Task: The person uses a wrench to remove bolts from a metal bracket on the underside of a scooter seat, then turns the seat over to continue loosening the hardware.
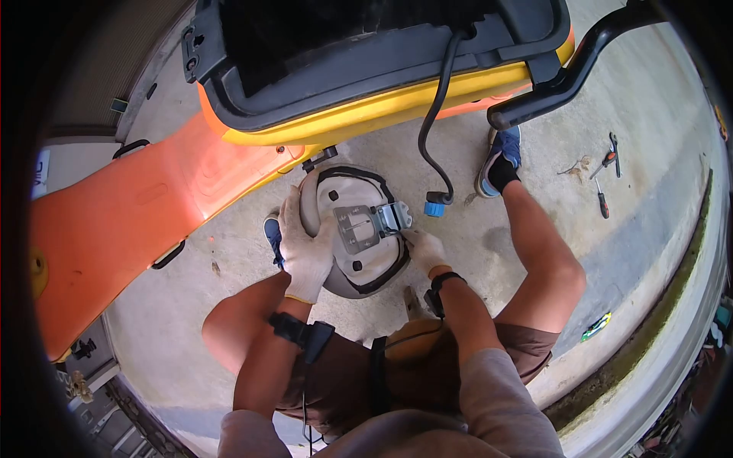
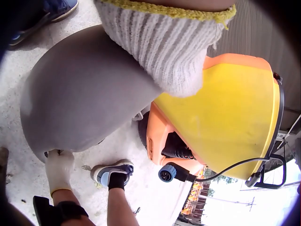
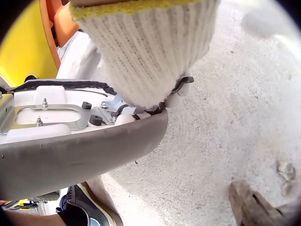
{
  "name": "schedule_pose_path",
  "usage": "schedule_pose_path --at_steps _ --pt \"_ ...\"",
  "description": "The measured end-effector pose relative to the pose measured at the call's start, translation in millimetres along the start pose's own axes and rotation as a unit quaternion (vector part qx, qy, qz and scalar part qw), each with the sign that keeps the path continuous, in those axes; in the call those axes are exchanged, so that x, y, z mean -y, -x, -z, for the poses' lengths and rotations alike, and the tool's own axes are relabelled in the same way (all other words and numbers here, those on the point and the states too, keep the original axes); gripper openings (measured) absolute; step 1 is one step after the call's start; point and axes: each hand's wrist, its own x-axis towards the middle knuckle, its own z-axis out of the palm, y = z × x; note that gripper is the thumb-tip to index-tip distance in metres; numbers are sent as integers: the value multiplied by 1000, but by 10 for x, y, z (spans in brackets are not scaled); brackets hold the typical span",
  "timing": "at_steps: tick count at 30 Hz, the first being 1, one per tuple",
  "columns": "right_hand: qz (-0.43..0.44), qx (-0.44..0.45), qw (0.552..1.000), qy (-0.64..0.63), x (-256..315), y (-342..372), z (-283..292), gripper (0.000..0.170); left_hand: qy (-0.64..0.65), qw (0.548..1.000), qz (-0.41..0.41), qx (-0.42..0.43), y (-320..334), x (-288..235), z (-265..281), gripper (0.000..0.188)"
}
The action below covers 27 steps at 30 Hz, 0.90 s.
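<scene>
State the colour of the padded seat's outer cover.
Grey; the seat's outer cover shows best in the left wrist view.

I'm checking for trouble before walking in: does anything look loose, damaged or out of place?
The black cable hangs from the yellow-and-orange body with its blue connector plugged into nothing, so it looks disconnected. A screwdriver also lies loose on the concrete. The held seat shows no obvious damage.

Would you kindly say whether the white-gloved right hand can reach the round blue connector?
Probably yes: though the right hand is at the grey rounded seat, nothing visible blocks the hanging blue connector.
</scene>
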Motion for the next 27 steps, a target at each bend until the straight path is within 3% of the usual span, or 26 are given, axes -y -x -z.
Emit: schedule_pose_path --at_steps 3,5,8,17,21,27 --pt "19 -1 999 -33 19 -22 53 34 39 999 7 3 -14 16 -18 72" --pt "1 69 992 103 69 -66 112 38 36 999 16 1 -25 -10 -33 72" --pt "-4 123 976 180 131 -74 126 44 40 998 44 36 -40 -59 -6 77" --pt "104 96 982 123 9 75 165 57 16 999 30 5 -96 -176 -51 71" --pt "108 108 976 154 101 55 262 55 10 1000 21 -3 -79 -209 -74 70" --pt "68 131 988 45 -24 -6 172 46 18 999 32 11 -39 -290 -81 74"
